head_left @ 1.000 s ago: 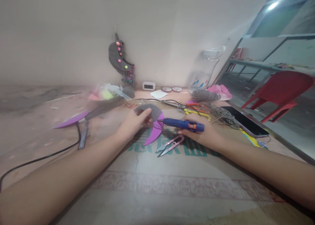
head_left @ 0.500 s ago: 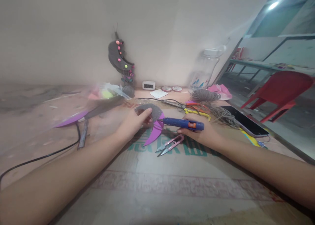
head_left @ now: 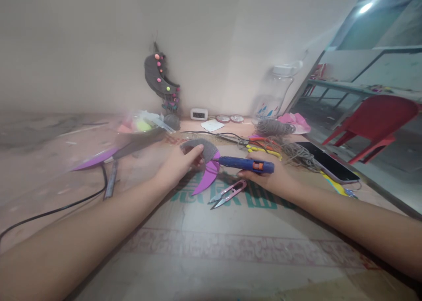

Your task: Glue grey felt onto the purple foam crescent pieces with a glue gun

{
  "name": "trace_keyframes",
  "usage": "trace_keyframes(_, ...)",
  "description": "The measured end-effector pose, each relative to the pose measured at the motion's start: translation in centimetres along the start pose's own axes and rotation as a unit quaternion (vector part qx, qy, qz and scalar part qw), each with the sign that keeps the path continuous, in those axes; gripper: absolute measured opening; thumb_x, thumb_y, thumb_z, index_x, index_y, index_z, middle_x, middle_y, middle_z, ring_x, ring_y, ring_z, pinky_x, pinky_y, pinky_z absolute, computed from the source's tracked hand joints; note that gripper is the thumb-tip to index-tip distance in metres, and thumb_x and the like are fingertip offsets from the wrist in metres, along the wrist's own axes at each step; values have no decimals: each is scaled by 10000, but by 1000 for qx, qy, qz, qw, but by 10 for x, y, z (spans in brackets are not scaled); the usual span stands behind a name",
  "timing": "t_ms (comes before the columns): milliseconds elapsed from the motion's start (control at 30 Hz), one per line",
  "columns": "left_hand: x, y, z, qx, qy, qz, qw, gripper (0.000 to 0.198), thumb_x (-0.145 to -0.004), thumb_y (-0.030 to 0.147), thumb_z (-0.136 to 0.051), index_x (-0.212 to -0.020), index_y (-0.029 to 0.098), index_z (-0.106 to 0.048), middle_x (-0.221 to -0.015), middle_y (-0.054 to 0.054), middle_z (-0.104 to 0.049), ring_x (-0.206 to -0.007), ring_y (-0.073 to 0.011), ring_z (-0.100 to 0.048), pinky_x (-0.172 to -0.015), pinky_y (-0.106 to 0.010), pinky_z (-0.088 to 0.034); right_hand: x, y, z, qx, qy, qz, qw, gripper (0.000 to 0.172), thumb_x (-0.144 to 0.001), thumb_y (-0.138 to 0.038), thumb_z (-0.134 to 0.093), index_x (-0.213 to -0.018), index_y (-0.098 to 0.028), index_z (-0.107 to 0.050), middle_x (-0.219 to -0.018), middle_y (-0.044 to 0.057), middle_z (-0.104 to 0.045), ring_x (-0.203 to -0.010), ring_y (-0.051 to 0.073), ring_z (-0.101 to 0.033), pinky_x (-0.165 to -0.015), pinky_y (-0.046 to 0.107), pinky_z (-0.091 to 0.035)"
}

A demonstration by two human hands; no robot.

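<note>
My left hand is closed on a purple crescent whose upper part is covered in grey yarn. In my right hand is a blue hot glue gun, held level with its nozzle at the crescent's right edge, near where the grey covering ends. The fingers of that hand are partly hidden behind the gun. Pink-handled thread snips lie on the cardboard just below the gun, blades pointing left.
Behind stand a small white digital clock and a clear bottle. Grey yarn, yellow-handled pliers and a phone lie at right. A decorated grey crescent hangs on the wall. A black cord crosses the left side.
The glue gun's nozzle end has shifted very slightly to the right along the crescent's edge. Both hands otherwise keep their places and their holds.
</note>
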State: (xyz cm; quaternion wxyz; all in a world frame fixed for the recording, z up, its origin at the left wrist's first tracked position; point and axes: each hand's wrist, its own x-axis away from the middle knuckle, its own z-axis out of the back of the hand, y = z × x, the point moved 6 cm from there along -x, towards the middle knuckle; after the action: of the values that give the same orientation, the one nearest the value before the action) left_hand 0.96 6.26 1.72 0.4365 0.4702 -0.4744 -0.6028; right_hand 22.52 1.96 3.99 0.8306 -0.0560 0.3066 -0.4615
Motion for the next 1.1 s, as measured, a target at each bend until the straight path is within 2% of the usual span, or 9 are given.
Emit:
trace_keyframes(167, 0, 0, 0, -1, -7, -7, 1000, 310, -773, 439, -572, -747, 130, -571, -632, -15, -579, -550, -106, -544, -516, -203, -437, 1, 4, 0, 6, 25, -10, 1000, 346, -742, -478, -653, -653, -186, -491, -612, -20, -508, -594, 123, -489, -560, 241, -352)
trace_keyframes(567, 0, 0, 1, -12, -7, -16, 1000, 305, -779, 436, -561, -762, 132, -582, -632, -16, -583, -547, -105, -532, -519, -200, -428, -2, 3, 3, -5, 35, -30, 999, 308, -728, -452, -665, -642, -185, -538, -598, -21, -519, -575, 122, -487, -552, 245, -358)
trace_keyframes(800, 1, 4, 0, -12, -4, 3, 1000, 311, -769, 435, -575, -733, 126, -570, -627, -13, -580, -551, -99, -526, -511, -193, -414, -2, 9, 5, -8, 34, -50, 998, 295, -741, -471, -640, -711, -186, -566, -653, 7, -567, -613, 149, -522, -577, 263, -403)
trace_keyframes(1100, 1, 0, -1, 5, -9, 6, 1000, 307, -768, 435, -581, -781, 128, -575, -652, -17, -584, -570, -104, -539, -526, -197, -430, 0, 22, 4, -38, 64, -74, 995, 288, -710, -449, -674, -848, -201, -630, -763, 34, -646, -731, 199, -600, -655, 302, -463)
